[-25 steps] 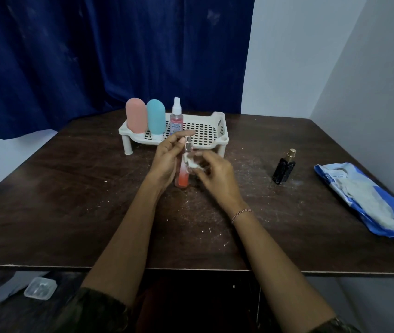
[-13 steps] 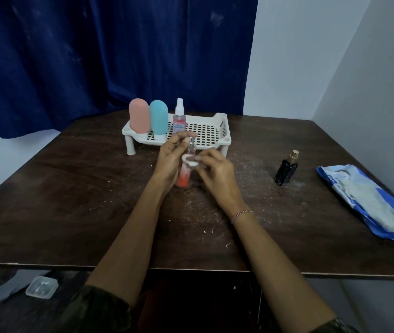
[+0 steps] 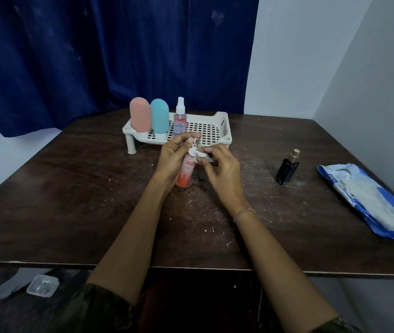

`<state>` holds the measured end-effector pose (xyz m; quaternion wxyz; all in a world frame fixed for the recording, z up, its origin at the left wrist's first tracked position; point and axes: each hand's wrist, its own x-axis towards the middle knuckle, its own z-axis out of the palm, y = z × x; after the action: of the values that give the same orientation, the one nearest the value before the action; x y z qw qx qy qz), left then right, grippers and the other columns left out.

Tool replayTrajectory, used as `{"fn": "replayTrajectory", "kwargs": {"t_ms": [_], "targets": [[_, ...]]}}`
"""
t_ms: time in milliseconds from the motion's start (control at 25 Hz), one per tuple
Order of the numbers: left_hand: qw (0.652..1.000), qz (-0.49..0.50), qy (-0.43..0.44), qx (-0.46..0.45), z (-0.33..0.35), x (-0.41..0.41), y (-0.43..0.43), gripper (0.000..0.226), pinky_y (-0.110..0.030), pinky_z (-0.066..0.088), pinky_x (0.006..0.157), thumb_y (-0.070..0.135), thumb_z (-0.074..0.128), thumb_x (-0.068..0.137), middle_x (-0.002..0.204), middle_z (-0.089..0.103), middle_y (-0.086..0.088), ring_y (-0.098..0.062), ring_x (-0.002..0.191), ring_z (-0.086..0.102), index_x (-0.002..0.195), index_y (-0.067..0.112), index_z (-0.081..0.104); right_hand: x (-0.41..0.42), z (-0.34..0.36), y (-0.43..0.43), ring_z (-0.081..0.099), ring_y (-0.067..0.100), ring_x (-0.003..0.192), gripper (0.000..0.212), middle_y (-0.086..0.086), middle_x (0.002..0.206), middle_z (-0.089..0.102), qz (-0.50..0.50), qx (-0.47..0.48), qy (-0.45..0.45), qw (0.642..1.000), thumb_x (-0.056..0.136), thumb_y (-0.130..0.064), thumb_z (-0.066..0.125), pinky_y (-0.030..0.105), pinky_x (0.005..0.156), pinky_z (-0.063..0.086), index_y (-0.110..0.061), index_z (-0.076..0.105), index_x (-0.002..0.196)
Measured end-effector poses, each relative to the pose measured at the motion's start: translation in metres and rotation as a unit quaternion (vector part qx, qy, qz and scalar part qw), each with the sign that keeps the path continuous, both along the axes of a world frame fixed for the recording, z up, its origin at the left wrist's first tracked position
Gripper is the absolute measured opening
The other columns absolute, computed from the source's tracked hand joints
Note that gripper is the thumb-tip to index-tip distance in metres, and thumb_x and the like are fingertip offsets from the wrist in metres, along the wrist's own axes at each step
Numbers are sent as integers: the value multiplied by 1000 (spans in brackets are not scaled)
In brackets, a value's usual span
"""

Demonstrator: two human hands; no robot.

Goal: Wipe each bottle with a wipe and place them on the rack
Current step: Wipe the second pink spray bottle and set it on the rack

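Left hand [image 3: 172, 159] grips the slim orange spray bottle [image 3: 186, 175]; right hand [image 3: 218, 170] pinches a crumpled white wipe [image 3: 199, 153] against its neck. Best stroke toward six o'clock, rotating.

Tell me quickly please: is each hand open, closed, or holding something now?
Left hand: closed around the orange spray bottle.
Right hand: pinching the white wipe against the bottle's top.

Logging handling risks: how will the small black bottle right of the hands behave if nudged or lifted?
The black bottle stands tall on a narrow base, so a nudge may tip it. Its glossy body, possibly glass, could be slippery and breakable. Small, so probably light.
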<state>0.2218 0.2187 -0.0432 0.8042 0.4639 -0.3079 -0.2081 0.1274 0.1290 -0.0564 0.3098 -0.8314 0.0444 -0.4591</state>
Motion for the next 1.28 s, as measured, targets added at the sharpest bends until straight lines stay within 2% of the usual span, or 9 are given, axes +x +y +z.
{"fn": "replayTrajectory", "kwargs": {"t_ms": [200,400,560,720,920,1000,1120,1280], "targets": [[1000,23,-14,7,-1,1,-1,20,-17,53,64,1,46,94,83,71,8,-3,76,65,94,10,64,-1,-1,9,55,13,95,18,10,97,58,32,-87,0,996,79,2,66,18,86,46,0,65,97],[1000,8,2,3,0,0,-1,18,-18,53,66,2,48,93,90,66,0,-3,77,65,93,11,64,1,1,0,55,8,91,18,9,95,61,-22,4,-21,1000,83,-4,65,15,82,48,0,65,100],[999,26,3,22,0,-1,0,12,-18,54,69,5,56,89,97,65,-2,-4,82,65,94,13,64,0,0,2,52,5,94,17,8,98,59,2,-17,-6,1000,84,-3,63,11,84,45,0,64,100],[999,33,30,16,0,2,1,11,-21,55,68,6,60,87,95,64,-5,-8,81,64,95,12,65,-1,-1,8,54,10,94,19,7,97,58,32,-66,0,997,81,2,64,16,85,46,-1,64,99],[999,29,45,4,1,1,1,12,-18,54,64,3,57,88,88,68,1,-5,76,66,95,10,64,2,-1,2,57,3,86,13,3,92,64,-3,33,-12,999,78,0,69,9,78,46,-3,67,91],[998,41,36,8,0,3,2,12,-19,53,66,5,57,88,87,68,3,-4,76,64,95,11,65,1,-2,2,56,2,80,12,1,87,64,4,26,13,1000,75,1,71,8,72,45,-4,67,84],[996,78,43,6,-2,7,2,13,-17,51,71,8,56,89,94,67,2,-4,82,62,92,16,66,1,-7,7,56,7,71,13,3,81,63,58,-51,81,994,71,1,73,16,67,47,-6,69,82],[992,106,61,12,-1,10,3,12,-15,51,69,11,55,91,101,66,-2,-5,86,61,93,16,65,0,-9,11,61,13,74,15,-2,84,64,78,-117,161,977,72,-10,74,31,68,51,-14,72,86]]}}
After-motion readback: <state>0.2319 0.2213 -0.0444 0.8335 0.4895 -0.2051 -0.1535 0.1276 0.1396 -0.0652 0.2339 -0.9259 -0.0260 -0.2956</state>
